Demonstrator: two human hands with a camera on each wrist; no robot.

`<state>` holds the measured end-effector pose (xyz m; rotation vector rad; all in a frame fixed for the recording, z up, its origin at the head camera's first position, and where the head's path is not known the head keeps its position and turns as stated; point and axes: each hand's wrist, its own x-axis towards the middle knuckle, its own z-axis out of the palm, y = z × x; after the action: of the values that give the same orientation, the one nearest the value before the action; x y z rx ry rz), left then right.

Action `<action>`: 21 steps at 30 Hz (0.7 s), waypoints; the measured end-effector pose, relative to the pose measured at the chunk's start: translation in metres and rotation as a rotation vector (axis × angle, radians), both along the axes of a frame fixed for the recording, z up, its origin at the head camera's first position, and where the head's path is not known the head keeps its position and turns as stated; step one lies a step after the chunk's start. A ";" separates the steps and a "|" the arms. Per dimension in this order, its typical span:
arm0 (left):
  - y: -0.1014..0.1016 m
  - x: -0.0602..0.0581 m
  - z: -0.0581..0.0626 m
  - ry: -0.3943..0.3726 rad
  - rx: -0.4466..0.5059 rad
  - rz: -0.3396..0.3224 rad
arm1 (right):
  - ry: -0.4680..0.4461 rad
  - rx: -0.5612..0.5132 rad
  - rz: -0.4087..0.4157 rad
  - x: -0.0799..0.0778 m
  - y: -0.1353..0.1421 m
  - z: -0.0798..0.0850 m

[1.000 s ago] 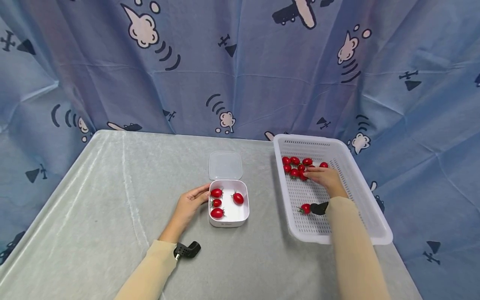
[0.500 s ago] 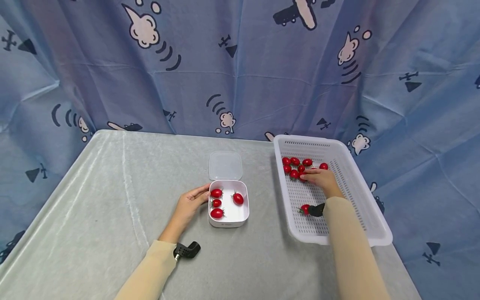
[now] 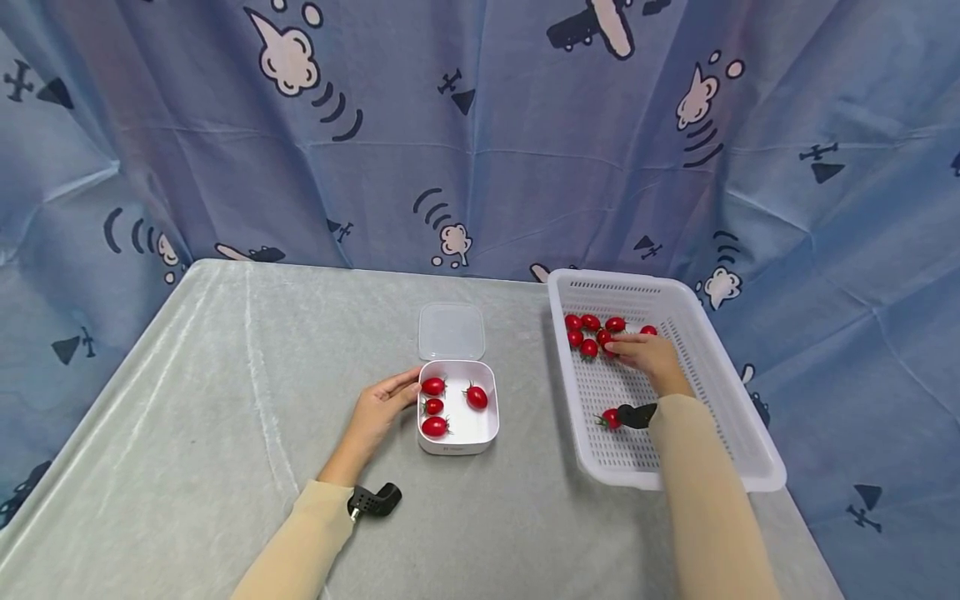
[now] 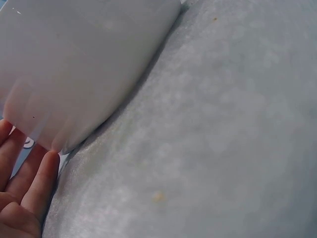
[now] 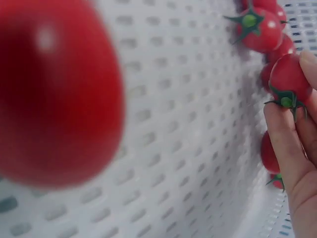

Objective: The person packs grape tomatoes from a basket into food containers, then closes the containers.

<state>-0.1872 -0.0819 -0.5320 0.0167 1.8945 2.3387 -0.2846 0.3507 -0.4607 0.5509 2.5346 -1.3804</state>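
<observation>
A white box (image 3: 457, 448) with rounded corners holds several cherry tomatoes (image 3: 476, 397), most of them along its left side. My left hand (image 3: 375, 417) touches the box's left wall; its fingertips (image 4: 51, 159) rest against that wall in the left wrist view. Inside a white slotted basket (image 3: 731, 433), my right hand (image 3: 654, 360) pinches a cherry tomato (image 5: 289, 77) between thumb and fingers, its green stem end showing. More tomatoes (image 3: 590, 323) cluster around this hand. A single tomato (image 3: 611, 418) lies nearer the basket's front, beside the wrist camera.
A clear lid (image 3: 452, 332) lies flat directly behind the box. The grey cloth-covered table (image 3: 172, 433) stretches left and in front. A blue patterned curtain (image 3: 390, 167) hangs behind the table and at its sides.
The right hand has shifted slightly left and back right among the tomatoes, and a tomato at its fingertips has moved a little. The left hand and the box stay put.
</observation>
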 end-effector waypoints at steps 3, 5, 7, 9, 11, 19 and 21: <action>0.000 0.000 0.000 -0.002 0.002 0.000 | 0.014 -0.031 0.001 -0.001 -0.002 0.003; 0.000 0.000 0.000 0.000 0.001 0.001 | 0.012 -0.038 0.003 -0.001 -0.003 0.004; 0.001 0.001 0.000 0.000 -0.001 0.003 | 0.006 -0.038 -0.004 -0.002 -0.004 0.006; 0.001 0.001 0.001 0.003 -0.005 0.004 | 0.011 -0.041 -0.007 -0.002 -0.006 0.008; 0.001 0.001 0.001 0.007 -0.009 0.004 | 0.019 -0.041 -0.002 -0.002 -0.008 0.011; 0.002 0.002 0.001 0.018 -0.007 0.011 | 0.054 -0.112 0.047 -0.002 -0.020 0.025; 0.002 0.001 0.001 0.016 -0.010 0.008 | 0.071 -0.135 0.062 -0.002 -0.021 0.027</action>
<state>-0.1860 -0.0803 -0.5312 0.0266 1.9170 2.3413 -0.2866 0.3296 -0.4335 0.4020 2.4660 -1.5603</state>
